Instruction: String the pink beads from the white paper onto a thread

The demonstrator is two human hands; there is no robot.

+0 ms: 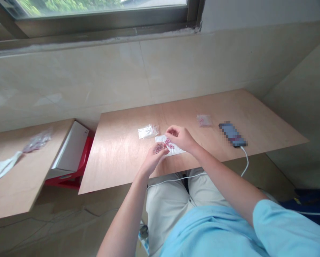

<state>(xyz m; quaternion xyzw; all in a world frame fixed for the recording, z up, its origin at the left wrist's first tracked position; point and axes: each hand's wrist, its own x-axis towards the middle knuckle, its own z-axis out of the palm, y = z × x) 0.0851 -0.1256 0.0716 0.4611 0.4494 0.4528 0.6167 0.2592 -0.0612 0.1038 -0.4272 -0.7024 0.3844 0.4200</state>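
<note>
My left hand (156, 154) is closed around a small clear plastic bag (159, 148) at the near left of a white sheet (179, 151). Several small dark pink beads (169, 143) lie loose on that sheet, between my two hands. Over its far right part, my right hand (181, 137) is curled with thumb and fingertips together in a pinch. Whatever sits between those fingertips is too small to make out. Just beyond my left hand lies a stack of clear plastic bags (147, 131).
To the right, a small bag with pinkish contents (204, 120) and a phone (233, 134) with a white cable (246, 160) rest on the wooden table (117, 150). Left across a gap, another wooden table (20, 185) bears a bag (38, 140) and white cloth (1, 167). A red stool (86, 157) stands between.
</note>
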